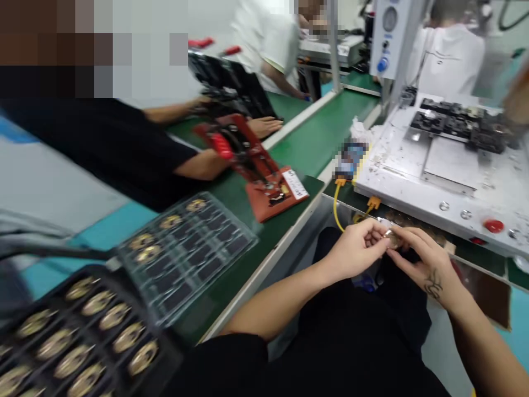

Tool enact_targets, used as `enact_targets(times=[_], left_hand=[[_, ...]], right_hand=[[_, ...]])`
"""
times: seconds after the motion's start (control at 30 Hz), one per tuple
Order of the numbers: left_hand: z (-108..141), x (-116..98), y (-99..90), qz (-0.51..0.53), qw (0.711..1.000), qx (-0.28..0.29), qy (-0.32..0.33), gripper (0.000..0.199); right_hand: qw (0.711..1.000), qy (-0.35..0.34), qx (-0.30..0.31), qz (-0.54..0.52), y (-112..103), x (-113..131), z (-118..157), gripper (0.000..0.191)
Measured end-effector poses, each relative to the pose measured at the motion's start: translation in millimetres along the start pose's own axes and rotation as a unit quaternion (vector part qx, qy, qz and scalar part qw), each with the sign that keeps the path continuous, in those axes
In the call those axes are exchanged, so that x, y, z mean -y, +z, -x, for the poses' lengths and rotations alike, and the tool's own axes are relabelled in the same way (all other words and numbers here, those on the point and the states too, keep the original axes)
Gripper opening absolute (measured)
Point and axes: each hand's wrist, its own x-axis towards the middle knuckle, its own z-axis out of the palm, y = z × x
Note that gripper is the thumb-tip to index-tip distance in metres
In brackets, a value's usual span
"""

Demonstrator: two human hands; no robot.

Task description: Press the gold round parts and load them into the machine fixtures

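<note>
- A small gold-toned part (pixel 390 240) is held by the left hand (pixel 359 246) and the right hand (pixel 427 266), in front of the machine base (pixel 399 157)'s near edge.
- It is pinched between the fingertips of both hands.
- Light, stiff, possibly slippery metal is suggested; its rim is best gripped, sparing the finish.

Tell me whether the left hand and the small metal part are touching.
Touching. The head view shows the left hand with its fingers right against the metal part, no gap visible between them.
</note>
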Motion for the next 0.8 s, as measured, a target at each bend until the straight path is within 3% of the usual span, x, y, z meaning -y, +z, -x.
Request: enact_targets(times=[0.13, 0.2, 0.3, 0.33, 0.4, 0.5, 0.6, 0.7, 0.8], left_hand=[[8, -28, -34.6, -0.125, 0.989, 0.012, 0.083, 0.020], [13, -56, -66.7, -0.213, 0.960, -0.051, 0.172, 0.022], [13, -95, -128.3, -0.340, 0.855, -0.229, 0.317, 0.025], [11, -104, -149.6, -0.380, 0.816, -0.262, 0.347, 0.029], [4, -113, -187.4, -0.452, 0.765, -0.265, 0.373, 0.043], [-6, -114, -221.0, -0.525, 0.731, -0.203, 0.385, 0.061], [-12, -122, -227.4, -0.495, 0.734, -0.219, 0.409, 0.065], [-23, -155, -230.5, -0.373, 0.773, -0.307, 0.412, 0.062], [-43, -192, -254.3, -0.242, 0.818, -0.371, 0.366, 0.050]], right_hand=[[0.993, -0.111, 0.015, 0.042, 10, -7, -21, 0.060], [0.992, -0.122, 0.004, 0.041, 17, -7, -33, 0.057], [0.994, -0.103, -0.014, 0.023, 25, -5, -51, 0.045], [0.995, -0.094, -0.017, 0.012, 27, -4, -56, 0.042], [0.997, -0.080, -0.016, -0.011, 30, -1, -66, 0.038], [0.997, -0.066, -0.015, -0.042, 33, 2, -75, 0.036], [0.996, -0.063, -0.017, -0.066, 38, 7, -86, 0.036], [0.993, -0.077, -0.011, -0.086, 50, 14, -108, 0.034], [0.990, -0.089, 0.005, -0.105, 71, 21, -139, 0.032]])
